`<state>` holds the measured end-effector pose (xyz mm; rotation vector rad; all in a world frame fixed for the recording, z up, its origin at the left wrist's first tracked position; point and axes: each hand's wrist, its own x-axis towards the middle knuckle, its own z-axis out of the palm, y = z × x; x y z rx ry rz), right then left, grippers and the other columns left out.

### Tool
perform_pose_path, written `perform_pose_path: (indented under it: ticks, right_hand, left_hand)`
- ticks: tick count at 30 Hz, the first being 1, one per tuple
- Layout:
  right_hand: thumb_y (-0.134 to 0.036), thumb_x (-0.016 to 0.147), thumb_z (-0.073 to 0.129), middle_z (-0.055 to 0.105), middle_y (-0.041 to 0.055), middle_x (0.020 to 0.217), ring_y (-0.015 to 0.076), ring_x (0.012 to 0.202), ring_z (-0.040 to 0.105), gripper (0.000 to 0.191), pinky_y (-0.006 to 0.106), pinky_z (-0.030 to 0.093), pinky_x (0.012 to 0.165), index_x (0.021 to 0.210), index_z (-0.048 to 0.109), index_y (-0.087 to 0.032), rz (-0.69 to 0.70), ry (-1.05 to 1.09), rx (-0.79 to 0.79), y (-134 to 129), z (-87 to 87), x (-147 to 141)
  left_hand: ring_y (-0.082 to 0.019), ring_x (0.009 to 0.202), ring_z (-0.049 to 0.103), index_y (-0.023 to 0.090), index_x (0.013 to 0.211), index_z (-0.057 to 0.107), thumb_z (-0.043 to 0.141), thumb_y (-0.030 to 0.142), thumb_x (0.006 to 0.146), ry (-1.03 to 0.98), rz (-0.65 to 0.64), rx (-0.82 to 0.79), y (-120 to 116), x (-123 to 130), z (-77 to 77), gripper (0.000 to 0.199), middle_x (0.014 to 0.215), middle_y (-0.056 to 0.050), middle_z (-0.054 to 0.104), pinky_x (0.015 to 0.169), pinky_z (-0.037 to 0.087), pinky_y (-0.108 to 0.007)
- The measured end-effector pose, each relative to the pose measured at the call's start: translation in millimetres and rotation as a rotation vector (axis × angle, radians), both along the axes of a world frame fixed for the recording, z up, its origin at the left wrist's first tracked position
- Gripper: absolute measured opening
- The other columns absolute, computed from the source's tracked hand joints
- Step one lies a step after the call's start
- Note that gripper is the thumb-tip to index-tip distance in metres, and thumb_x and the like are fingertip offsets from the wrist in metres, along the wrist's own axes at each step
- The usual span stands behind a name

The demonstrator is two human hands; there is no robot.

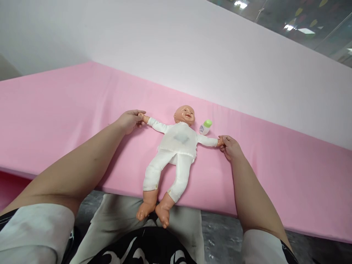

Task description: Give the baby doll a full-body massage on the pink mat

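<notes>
The left hand [132,121] and right hand [231,147] each narrowly pinch the doll [178,145] by an outstretched arm's end.

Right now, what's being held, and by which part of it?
The doll, by both its small hands: one in the person's left hand, the other in the right hand.

on you: left hand [132,121], one; right hand [230,147], one; hands in all, two; forearms [79,167], two; cuffs [35,229], two; shirt [154,247], one; trousers [110,216], one pair. in front of you: doll [178,147], one; its head [183,114], one; its arms [206,140], two; its legs [153,172], two; its feet [147,205], two. you also have: bottle [204,128], one; its cap [208,123], one; table [288,176], one; wall [165,47], one.
</notes>
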<state>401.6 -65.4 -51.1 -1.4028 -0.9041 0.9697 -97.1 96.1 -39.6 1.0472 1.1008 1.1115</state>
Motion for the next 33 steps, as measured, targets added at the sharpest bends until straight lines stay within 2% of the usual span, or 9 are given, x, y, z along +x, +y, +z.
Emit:
perform_pose_path:
  ticks: [3,5,9,12,19,22,25,30,33]
  right_hand:
    - [-0.040,0.071,0.093,0.074,0.0031,0.094,0.0099,0.061,0.057,0.048,0.026,0.047,0.054,0.112,0.075,-0.023,0.112,0.050,0.020,-5.0,3.0,3.5]
    - [-0.036,0.069,0.094,0.074,0.0031,0.100,0.0103,0.064,0.059,0.051,0.026,0.049,0.058,0.114,0.075,-0.024,0.155,0.056,0.017,-7.7,5.5,3.8]
    - [-0.035,0.065,0.096,0.069,-0.0008,0.081,0.0089,0.057,0.054,0.042,0.023,0.041,0.051,0.095,0.071,-0.021,0.145,0.007,-0.005,-8.1,9.4,-2.0]
    - [-0.041,0.066,0.096,0.061,-0.0038,0.065,0.0086,0.051,0.048,0.040,0.023,0.036,0.046,0.082,0.065,-0.021,0.106,-0.053,-0.024,-5.5,8.4,-6.7]
    - [-0.070,0.077,0.083,0.052,-0.0043,0.053,0.0092,0.044,0.042,0.053,0.023,0.031,0.041,0.076,0.061,-0.022,0.017,-0.123,0.003,-2.1,0.9,-7.9]
    - [-0.075,0.080,0.078,0.050,-0.0046,0.052,0.0089,0.043,0.039,0.055,0.023,0.029,0.039,0.077,0.063,-0.022,0.008,-0.107,0.008,-1.9,0.5,-7.3]
    - [-0.066,0.079,0.083,0.053,-0.0044,0.056,0.0084,0.045,0.039,0.048,0.022,0.029,0.041,0.084,0.067,-0.021,-0.003,-0.069,0.007,-2.6,1.2,-5.7]
    - [-0.045,0.072,0.090,0.067,-0.0006,0.078,0.0102,0.059,0.054,0.046,0.025,0.044,0.053,0.109,0.074,-0.022,0.071,0.045,0.017,-8.4,5.7,-1.5]
    - [-0.039,0.071,0.091,0.068,0.0002,0.084,0.0116,0.063,0.057,0.048,0.027,0.048,0.058,0.112,0.073,-0.022,0.121,0.057,0.010,-12.5,10.4,-1.2]
  left_hand:
    - [-0.014,0.058,0.064,0.010,0.112,0.072,0.075,0.008,0.081,-0.006,-0.004,0.014,0.7,-0.2,-1.7,0.031,0.082,-0.009,0.071,0.053,0.049,-0.025]
    - [-0.013,0.057,0.064,0.011,0.110,0.072,0.077,0.009,0.079,0.011,-0.011,0.025,0.7,-0.1,-2.1,0.031,0.081,-0.008,0.071,0.052,0.048,-0.024]
    - [-0.012,0.054,0.060,0.014,0.100,0.073,0.081,0.015,0.075,0.073,-0.018,0.074,0.8,0.1,-2.7,0.027,0.074,-0.005,0.068,0.046,0.043,-0.022]
    - [-0.012,0.051,0.056,0.016,0.094,0.073,0.081,0.021,0.076,0.095,-0.012,0.101,1.9,0.3,-3.8,0.021,0.072,-0.004,0.068,0.043,0.039,-0.022]
    - [-0.012,0.051,0.056,0.016,0.096,0.074,0.075,0.026,0.085,0.107,0.008,0.060,1.2,2.2,-1.1,0.015,0.072,-0.005,0.069,0.044,0.041,-0.023]
    - [-0.013,0.053,0.058,0.015,0.104,0.074,0.070,0.022,0.089,0.103,0.031,0.036,-0.6,3.6,1.9,0.017,0.071,-0.004,0.068,0.047,0.043,-0.023]
    - [-0.013,0.054,0.060,0.015,0.113,0.072,0.067,0.017,0.091,0.080,0.042,0.011,-2.2,4.6,4.5,0.023,0.072,-0.004,0.068,0.051,0.047,-0.025]
    - [-0.013,0.056,0.063,0.012,0.119,0.070,0.070,0.009,0.085,0.025,0.021,-0.019,-3.3,4.7,6.0,0.034,0.080,-0.006,0.070,0.056,0.051,-0.027]
    - [-0.014,0.056,0.062,0.011,0.117,0.071,0.074,0.009,0.083,0.016,0.016,-0.009,-2.4,4.6,4.2,0.034,0.081,-0.007,0.070,0.055,0.050,-0.027]
